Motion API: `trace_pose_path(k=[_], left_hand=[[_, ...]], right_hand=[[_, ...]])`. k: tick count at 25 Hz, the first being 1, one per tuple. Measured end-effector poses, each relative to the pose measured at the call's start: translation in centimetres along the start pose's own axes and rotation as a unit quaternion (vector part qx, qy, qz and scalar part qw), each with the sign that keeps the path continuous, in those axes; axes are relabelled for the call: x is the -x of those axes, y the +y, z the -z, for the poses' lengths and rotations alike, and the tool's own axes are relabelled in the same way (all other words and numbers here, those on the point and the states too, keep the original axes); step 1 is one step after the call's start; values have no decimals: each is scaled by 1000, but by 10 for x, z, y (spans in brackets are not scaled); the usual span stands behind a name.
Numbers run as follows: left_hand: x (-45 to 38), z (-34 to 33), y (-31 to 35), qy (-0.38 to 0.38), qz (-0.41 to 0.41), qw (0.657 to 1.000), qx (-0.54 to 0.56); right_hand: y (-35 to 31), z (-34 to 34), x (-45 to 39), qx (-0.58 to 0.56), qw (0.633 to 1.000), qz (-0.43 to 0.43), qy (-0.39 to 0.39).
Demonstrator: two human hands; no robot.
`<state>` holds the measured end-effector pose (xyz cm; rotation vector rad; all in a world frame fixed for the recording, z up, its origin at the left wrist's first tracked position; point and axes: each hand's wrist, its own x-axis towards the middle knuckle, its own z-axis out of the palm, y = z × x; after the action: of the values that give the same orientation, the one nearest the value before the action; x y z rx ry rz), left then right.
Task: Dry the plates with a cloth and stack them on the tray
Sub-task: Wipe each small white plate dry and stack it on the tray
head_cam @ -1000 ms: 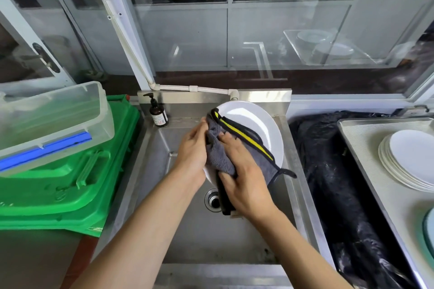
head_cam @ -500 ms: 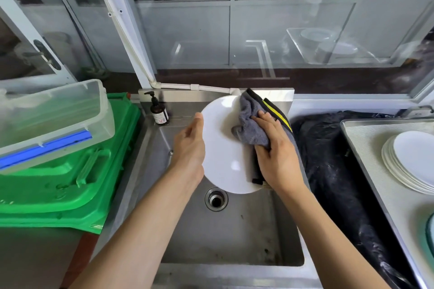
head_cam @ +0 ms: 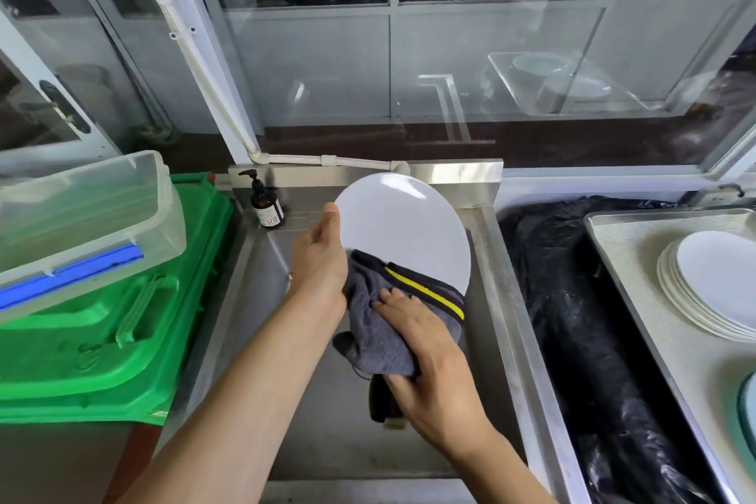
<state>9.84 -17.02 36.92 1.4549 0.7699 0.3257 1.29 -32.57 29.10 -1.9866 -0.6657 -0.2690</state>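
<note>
White plate (head_cam: 403, 227) held tilted over the steel sink (head_cam: 497, 258), near its far edge. Left hand (head_cam: 321, 258) grips the plate's left rim, thumb up along the edge, other fingers hidden behind it. Right hand (head_cam: 425, 356) presses the grey cloth (head_cam: 378, 323) with a yellow stripe against the plate's near part, fingers curled into the fabric. Tray (head_cam: 638, 258) at right holds a stack of plates (head_cam: 712, 282). Soap bottle (head_cam: 266, 203) at the sink's far left corner. Green crate (head_cam: 122, 323) and clear bin (head_cam: 86, 209) at left.
</note>
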Motion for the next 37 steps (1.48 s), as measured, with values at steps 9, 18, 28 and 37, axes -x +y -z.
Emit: trace_pose_path(k=[9, 18, 28, 37], left_hand=[[-1, -1, 6, -41, 151, 978, 138], [-16, 24, -39, -73, 86, 990, -87], [-3, 36, -42, -235, 153, 941, 189], [14, 36, -25, -278, 143, 930, 195]], right_hand=[[11, 18, -33, 145, 985, 48, 77], [15, 49, -43, -261, 900, -284, 205], [14, 63, -45, -458, 763, -377, 256], [27, 49, -33, -184, 846, -408, 289]])
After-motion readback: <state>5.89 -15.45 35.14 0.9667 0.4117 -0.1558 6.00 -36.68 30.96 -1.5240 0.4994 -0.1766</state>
